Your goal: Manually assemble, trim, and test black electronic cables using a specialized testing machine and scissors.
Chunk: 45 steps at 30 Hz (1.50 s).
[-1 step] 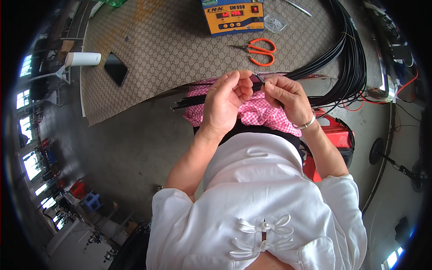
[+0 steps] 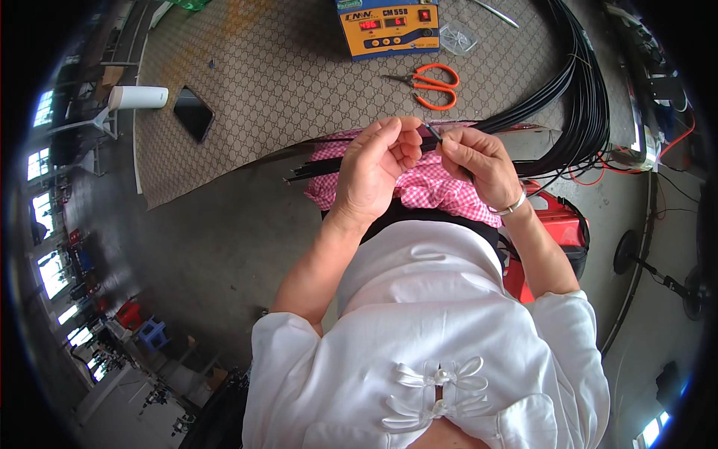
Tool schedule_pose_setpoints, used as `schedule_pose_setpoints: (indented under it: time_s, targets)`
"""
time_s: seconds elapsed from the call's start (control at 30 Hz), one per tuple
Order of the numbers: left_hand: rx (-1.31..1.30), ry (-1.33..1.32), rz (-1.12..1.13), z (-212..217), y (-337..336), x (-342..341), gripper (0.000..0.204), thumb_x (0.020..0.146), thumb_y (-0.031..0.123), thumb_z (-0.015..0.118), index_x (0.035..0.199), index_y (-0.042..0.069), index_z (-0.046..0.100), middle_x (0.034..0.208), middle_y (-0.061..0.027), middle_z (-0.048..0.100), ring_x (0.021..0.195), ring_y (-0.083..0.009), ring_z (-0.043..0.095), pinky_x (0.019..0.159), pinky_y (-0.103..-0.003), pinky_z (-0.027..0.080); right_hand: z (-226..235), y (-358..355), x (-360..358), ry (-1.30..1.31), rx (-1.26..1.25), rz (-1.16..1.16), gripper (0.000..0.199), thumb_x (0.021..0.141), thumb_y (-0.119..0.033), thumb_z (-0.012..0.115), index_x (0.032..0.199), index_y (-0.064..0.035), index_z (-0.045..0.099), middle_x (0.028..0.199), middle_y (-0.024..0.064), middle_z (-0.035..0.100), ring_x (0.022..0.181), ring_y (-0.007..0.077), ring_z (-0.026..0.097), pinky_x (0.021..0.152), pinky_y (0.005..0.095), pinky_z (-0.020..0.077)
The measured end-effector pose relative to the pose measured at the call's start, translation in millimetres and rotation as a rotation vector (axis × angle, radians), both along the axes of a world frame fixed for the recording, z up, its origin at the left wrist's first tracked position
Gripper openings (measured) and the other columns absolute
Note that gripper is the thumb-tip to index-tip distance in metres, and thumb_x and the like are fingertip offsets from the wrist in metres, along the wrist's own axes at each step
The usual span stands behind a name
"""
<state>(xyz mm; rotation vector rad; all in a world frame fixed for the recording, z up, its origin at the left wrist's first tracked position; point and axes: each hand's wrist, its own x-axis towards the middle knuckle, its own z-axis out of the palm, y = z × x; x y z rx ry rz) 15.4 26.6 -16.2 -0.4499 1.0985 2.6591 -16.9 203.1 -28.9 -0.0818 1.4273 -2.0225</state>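
Between my two hands is the end of a thin black cable (image 2: 433,133), held over my lap. My right hand (image 2: 479,159) is closed, pinching the cable between thumb and forefinger, with its end pointing up and to the left. My left hand (image 2: 379,161) has its fingers curled and its forefinger reaching to the cable's tip. Whether its fingertips grip anything small there cannot be made out. Beneath the hands, several black cables (image 2: 308,171) lie across a pink checked cloth (image 2: 430,184) on my lap.
A patterned tabletop (image 2: 277,67) holds orange-handled snips (image 2: 435,86), a yellow and blue box with a lit display (image 2: 389,37), a clear plastic bag (image 2: 458,37), a phone (image 2: 194,114) and a white cup (image 2: 138,98). A thick black cable coil (image 2: 587,97) hangs off its right side.
The lit display reads differently. My right hand and the cable end have shifted very slightly to the right; my left hand stays almost where it was.
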Motion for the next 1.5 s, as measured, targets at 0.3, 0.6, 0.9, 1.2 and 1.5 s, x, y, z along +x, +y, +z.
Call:
schedule_pose_setpoints:
  time_s: [0.3,0.6,0.9,1.2,1.5]
  targets:
    - [0.215,-0.028,-0.163,0.0,-0.8,-8.0,0.024,0.089,0.022,0.048,0.090,0.000,0.058,0.074,-0.0079,0.060,0.067,-0.0164,0.055,0.063,-0.027,0.045,0.0,7.9,-3.6,-0.307,-0.338,0.159,0.026,0.091,-0.023,0.045,0.079,-0.0014,0.055,0.057,-0.0014,0.041,0.046,0.0057,0.032,0.040,0.0199,0.0227]
    - [0.260,0.000,-0.198,-0.3,-0.4,-9.8,0.021,0.089,0.021,0.049,0.089,0.002,0.057,0.075,-0.0077,0.059,0.068,-0.0167,0.056,0.063,-0.028,0.044,-4.1,8.5,-6.3,-0.400,-0.443,0.203,0.025,0.091,-0.021,0.045,0.080,-0.0015,0.055,0.058,-0.0010,0.042,0.044,0.0060,0.031,0.039,0.0196,0.0224]
    - [0.185,0.014,-0.119,-2.2,5.0,-6.3,0.019,0.092,0.016,0.044,0.092,0.001,0.056,0.078,-0.0062,0.058,0.070,-0.0134,0.055,0.065,-0.026,0.046,-6.5,6.3,-6.0,-0.356,-0.435,0.155,0.025,0.091,-0.022,0.044,0.080,-0.0022,0.055,0.058,-0.0011,0.042,0.044,0.0054,0.030,0.038,0.0197,0.0216]
    - [0.258,0.038,-0.135,-6.9,5.5,-6.2,0.021,0.093,0.018,0.043,0.095,0.001,0.055,0.080,-0.0056,0.058,0.072,-0.0127,0.055,0.067,-0.026,0.046,-7.6,5.9,-5.8,-0.387,-0.461,0.156,0.024,0.091,-0.021,0.044,0.080,-0.0023,0.055,0.058,-0.0013,0.042,0.043,0.0055,0.029,0.038,0.0198,0.0215]
    - [0.290,0.049,-0.130,-3.3,5.1,-11.3,0.026,0.092,0.024,0.045,0.096,0.001,0.057,0.082,-0.0069,0.060,0.073,-0.0142,0.056,0.069,-0.029,0.048,-3.6,7.3,-13.7,-0.347,-0.398,0.145,0.024,0.090,-0.021,0.046,0.082,-0.0011,0.057,0.058,-0.0011,0.043,0.043,0.0056,0.030,0.038,0.0195,0.0215]
